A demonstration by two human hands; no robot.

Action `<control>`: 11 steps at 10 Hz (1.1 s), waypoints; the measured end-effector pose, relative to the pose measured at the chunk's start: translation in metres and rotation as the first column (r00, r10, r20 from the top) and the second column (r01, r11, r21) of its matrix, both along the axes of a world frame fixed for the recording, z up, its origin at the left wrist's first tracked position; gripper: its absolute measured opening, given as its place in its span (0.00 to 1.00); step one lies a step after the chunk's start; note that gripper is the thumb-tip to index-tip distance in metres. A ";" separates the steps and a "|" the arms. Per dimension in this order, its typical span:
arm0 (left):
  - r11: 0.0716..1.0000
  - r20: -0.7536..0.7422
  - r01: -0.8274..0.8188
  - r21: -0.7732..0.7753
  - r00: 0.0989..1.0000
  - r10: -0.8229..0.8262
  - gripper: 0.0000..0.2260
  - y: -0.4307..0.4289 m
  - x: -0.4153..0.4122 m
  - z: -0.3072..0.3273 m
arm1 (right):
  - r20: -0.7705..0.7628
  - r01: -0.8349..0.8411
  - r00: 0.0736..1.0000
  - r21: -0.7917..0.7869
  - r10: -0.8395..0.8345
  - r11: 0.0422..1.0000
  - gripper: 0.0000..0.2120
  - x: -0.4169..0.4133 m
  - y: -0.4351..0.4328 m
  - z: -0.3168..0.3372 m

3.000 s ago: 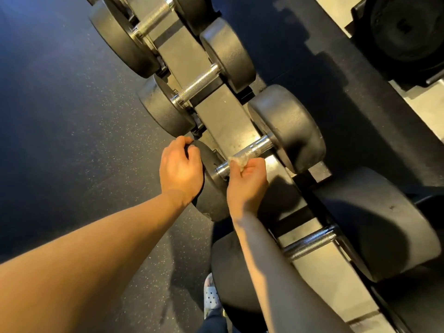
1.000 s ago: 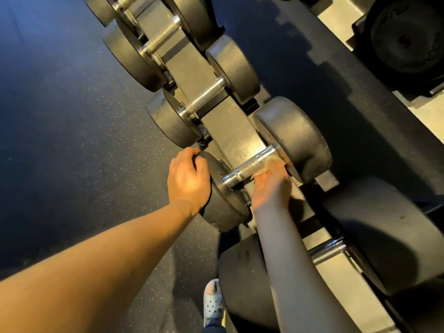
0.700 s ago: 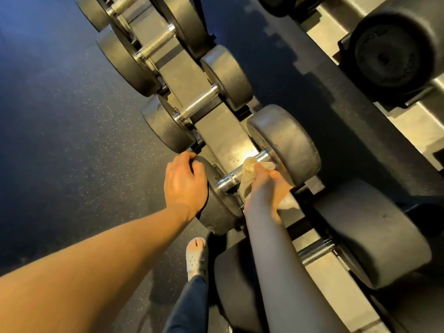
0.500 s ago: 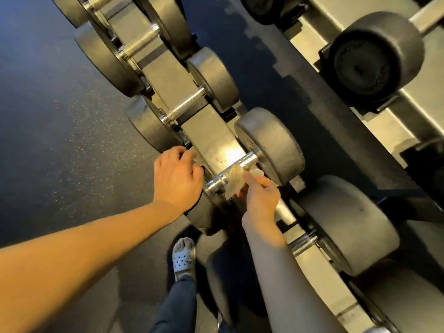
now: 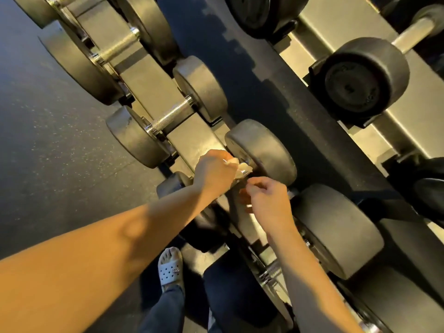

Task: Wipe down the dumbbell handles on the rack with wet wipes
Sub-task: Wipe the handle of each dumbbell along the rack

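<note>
Left grip [image 5: 215, 171]: I see it clasping the wet wipe [image 5: 241, 167].
Wipe's place: against the dumbbell [image 5: 262, 150] on the rack [image 5: 192, 138].
Right grip [image 5: 266, 200]: curled just beside; I cannot tell whether it holds anything.

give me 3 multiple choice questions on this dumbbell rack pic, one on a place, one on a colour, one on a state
1. Where is the wipe? A on the floor; B at the left hand; C on the upper shelf.
2. What colour is the shoe? A red; B white; C green.
3. The handle of the dumbbell just beyond the hands is: A bare; B wrapped in cloth; C taped over.

Key: 1 B, the wipe sticks out of that hand. 2 B, the shoe is plainly white. 3 A, nothing covers the handle's metal.
</note>
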State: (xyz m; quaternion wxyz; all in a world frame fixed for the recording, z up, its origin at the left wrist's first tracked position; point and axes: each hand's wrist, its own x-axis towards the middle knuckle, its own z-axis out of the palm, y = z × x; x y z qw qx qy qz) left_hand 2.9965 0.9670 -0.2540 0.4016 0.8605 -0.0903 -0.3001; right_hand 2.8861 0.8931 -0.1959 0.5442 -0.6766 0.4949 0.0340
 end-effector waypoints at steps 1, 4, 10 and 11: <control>1.000 0.005 -0.024 -0.002 1.000 0.024 0.05 -0.011 0.000 0.001 | 0.007 -0.238 0.963 -0.451 0.270 0.860 0.09 0.001 -0.019 0.039; 0.999 -0.208 0.011 0.035 0.978 -0.004 0.07 -0.022 0.015 -0.028 | -0.014 -0.255 0.939 -0.701 0.344 0.666 0.12 0.084 -0.079 -0.015; 0.998 -0.283 0.068 -0.009 0.957 -0.068 0.08 -0.018 0.019 -0.016 | -0.045 -0.188 0.953 -0.862 0.298 0.471 0.11 0.084 -0.070 -0.020; 0.998 -0.258 0.050 -0.046 0.964 -0.061 0.10 -0.015 0.011 -0.014 | -0.046 -0.181 0.955 -0.871 0.293 0.456 0.11 0.084 -0.070 -0.022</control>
